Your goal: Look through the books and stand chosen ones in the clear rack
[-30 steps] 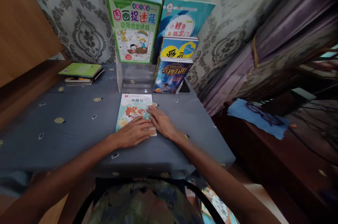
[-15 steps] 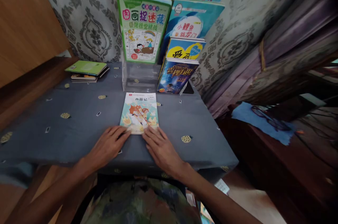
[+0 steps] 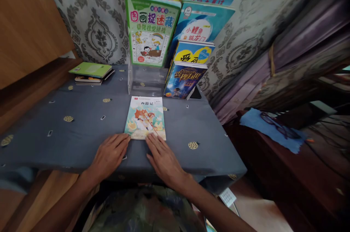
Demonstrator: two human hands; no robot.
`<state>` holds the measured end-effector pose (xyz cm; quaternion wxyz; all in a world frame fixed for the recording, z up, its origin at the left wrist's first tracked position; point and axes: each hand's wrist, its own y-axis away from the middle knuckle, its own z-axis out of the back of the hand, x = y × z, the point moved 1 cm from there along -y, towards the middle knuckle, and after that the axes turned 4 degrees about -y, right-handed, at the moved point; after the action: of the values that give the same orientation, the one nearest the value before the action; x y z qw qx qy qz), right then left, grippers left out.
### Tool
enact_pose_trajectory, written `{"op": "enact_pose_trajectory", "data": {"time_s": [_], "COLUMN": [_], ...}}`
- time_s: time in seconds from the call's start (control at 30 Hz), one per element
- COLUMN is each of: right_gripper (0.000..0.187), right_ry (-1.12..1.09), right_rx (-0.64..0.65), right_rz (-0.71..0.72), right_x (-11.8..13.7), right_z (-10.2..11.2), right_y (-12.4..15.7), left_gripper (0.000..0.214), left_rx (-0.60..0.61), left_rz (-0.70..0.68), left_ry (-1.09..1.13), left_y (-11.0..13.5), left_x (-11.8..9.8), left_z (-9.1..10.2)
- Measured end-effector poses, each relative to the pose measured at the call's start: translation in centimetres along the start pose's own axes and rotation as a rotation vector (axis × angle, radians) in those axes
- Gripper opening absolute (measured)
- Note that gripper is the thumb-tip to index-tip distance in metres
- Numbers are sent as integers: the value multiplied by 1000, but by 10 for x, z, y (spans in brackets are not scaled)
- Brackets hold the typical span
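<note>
A thin picture book (image 3: 145, 117) with a pale cartoon cover lies flat in the middle of the grey-blue tablecloth (image 3: 68, 133). My left hand (image 3: 109, 155) rests palm down on the cloth just below the book's lower left corner, fingers stretched out. My right hand (image 3: 161, 157) lies flat below the book's lower edge, its fingertips touching that edge. Neither hand holds anything.
A clear stand (image 3: 144, 79) at the back holds upright children's books: a green one (image 3: 150, 35), blue ones (image 3: 197, 28) and a dark one (image 3: 183, 81). A small stack of books (image 3: 91, 73) lies at back left. Curtains hang to the right, above a blue cloth (image 3: 273, 128).
Both hands slid off the book toward me and now rest on the cloth at its near edge. The book's cover is uncovered.
</note>
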<state>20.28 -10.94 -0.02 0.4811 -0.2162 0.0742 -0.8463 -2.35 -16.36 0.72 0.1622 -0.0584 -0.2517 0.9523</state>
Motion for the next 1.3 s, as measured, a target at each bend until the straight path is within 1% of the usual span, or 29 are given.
{"op": "enact_pose_trajectory", "data": {"time_s": [0.1, 0.2, 0.27, 0.33, 0.43, 0.53, 0.67, 0.73, 0.8, 0.9, 0.97, 1.03, 1.13, 1.23, 1.3], "right_gripper": [54, 51, 47, 42, 40, 42, 45, 46, 45, 44, 42, 41, 42, 45, 47], "right_ry": [5, -14, -43, -78, -115, -117, -106, -97, -83, -76, -80, -90, -105, -116, -117], "right_rx": [-35, -45, -35, -15, 10, 18, 19, 20, -5, -33, -71, -116, -162, -187, -214], "right_rz": [-32, -56, -71, -91, -134, -177, -247, -298, -344, -386, -386, -356, -294, -214, -192], "right_x": [-8, -11, -13, -16, -26, -42, -71, -87, -101, -118, -126, -133, -146, -158, -165], "right_z": [6, 11, 15, 20, 25, 24, 17, 14, 12, 9, 6, 2, -5, -10, -11], "right_y": [13, 16, 13, 9, 0, -13, -46, -68, -90, -112, -117, -116, -110, -103, -99], "left_gripper": [31, 30, 29, 30, 28, 24, 27, 28, 29, 28, 29, 31, 33, 33, 33], "left_rx": [-3, 14, 52, 116, 186, 182, 170, 150, 138, 96, 51, 18, 7, -7, -35], "left_rz": [7, 11, 13, 29, 62, 64, 60, 96, 153, 230, 254, 257, 273, 320, 354], "left_ry": [4, 5, 29, 75, 154, 198, 188, 154, 128, 120, 123, 126, 120, 101, 113], "left_y": [0, -5, -11, -20, -37, -56, -89, -107, -122, -137, -140, -138, -135, -133, -133], "left_x": [-1, -2, -1, 3, 11, 25, 53, 67, 79, 88, 89, 87, 84, 82, 81], "left_z": [0, 3, 6, 8, 5, -9, -40, -57, -71, -85, -89, -90, -90, -92, -95]}}
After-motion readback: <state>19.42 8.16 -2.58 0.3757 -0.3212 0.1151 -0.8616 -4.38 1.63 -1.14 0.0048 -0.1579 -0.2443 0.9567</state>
